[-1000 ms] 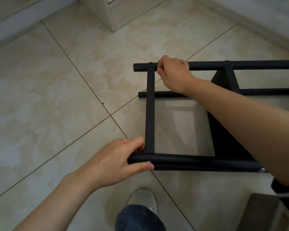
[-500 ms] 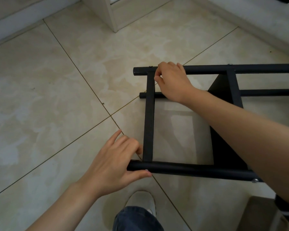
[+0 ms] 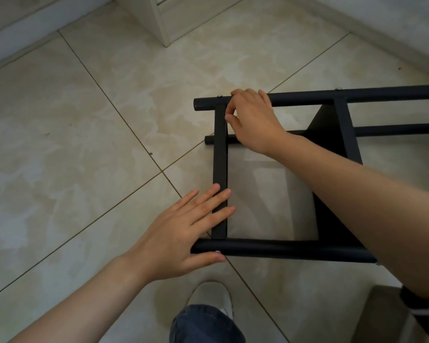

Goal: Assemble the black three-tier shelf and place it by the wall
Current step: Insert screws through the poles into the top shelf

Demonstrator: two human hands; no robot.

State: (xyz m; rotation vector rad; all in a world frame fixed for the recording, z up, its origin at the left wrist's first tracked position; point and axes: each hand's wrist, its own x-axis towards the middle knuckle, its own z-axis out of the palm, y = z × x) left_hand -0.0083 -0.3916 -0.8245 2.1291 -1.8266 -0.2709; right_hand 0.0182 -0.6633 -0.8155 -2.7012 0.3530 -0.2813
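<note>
Tiled floor (image 3: 84, 169) carries the black shelf frame (image 3: 282, 250), lying on its side, right of centre; left hand (image 3: 183, 238) flat, fingers straight, pressing the end crossbar (image 3: 220, 157); right hand (image 3: 254, 120) curled over the far tube (image 3: 307, 97) at the joint, perhaps pinching a fastener; step looks like checking joints; next, stand it upright and carry it to the wall.

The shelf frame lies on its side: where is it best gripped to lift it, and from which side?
The two long round tubes: near tube from the person's side, far tube from above. Both look raised off the floor, run level, and seem thin enough for fingers to wrap. The flat crossbar likely gives less purchase.
</note>
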